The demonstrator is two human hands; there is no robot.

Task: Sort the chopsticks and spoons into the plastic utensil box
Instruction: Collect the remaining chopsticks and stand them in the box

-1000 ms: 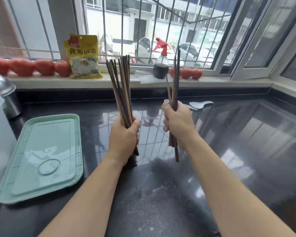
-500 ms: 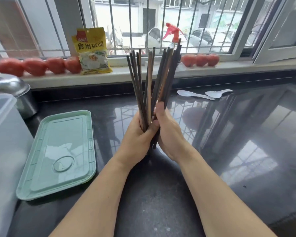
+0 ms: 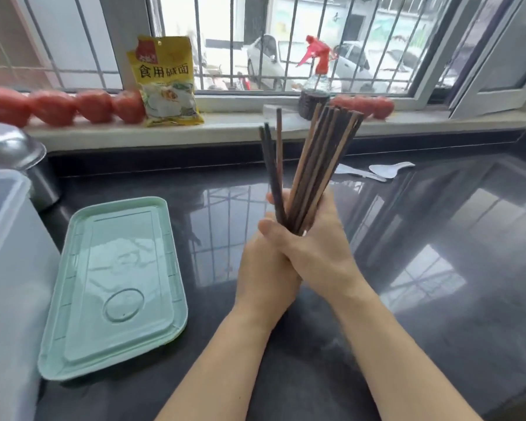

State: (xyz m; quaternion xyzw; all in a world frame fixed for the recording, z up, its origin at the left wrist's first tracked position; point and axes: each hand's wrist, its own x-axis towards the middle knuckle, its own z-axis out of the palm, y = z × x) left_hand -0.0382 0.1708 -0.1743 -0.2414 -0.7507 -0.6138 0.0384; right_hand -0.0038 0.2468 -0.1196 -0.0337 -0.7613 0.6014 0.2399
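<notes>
Both hands are clasped together over the dark countertop around one upright bundle of several dark wooden chopsticks (image 3: 313, 165). My left hand (image 3: 266, 268) grips the lower part of the bundle, its thumb lying across the front. My right hand (image 3: 319, 247) wraps over it and grips the same chopsticks. The tips fan out toward the window sill. Two white plastic spoons (image 3: 386, 170) lie on the counter behind the bundle, to the right. The translucent plastic utensil box (image 3: 9, 268) stands at the left edge, only partly in view.
A mint-green lid (image 3: 116, 284) lies flat on the counter beside the box. A steel pot (image 3: 19, 156) sits at the back left. On the sill stand tomatoes (image 3: 58, 106), a yellow packet (image 3: 166, 83) and a red-topped spray bottle (image 3: 316, 71).
The two separate bundles held apart a second ago have been brought together into one, and my hands now overlap around it. The view has shifted down and left slightly.
</notes>
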